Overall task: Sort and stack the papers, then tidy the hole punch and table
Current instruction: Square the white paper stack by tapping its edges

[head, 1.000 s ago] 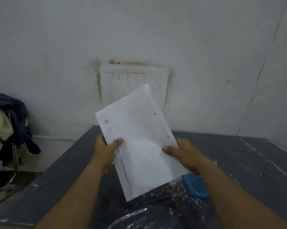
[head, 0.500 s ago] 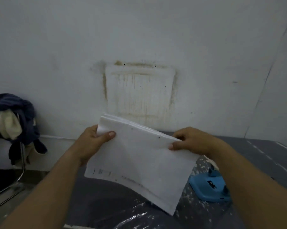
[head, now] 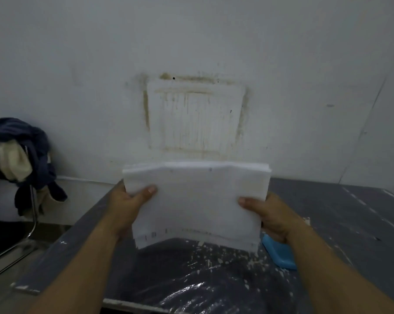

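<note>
Papers [head: 197,200] held upright above desk [head: 341,214], gripped at both sides: left hand [head: 125,209] fingers closed on left edge, right hand [head: 268,217] on right. Blue punch [head: 279,254] beneath right hand.

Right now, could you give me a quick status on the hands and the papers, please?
Both hands, left and right, grip the paper stack, held upright above the table. Blue hole punch sits below right. Paper bits litter the tabletop.
</note>
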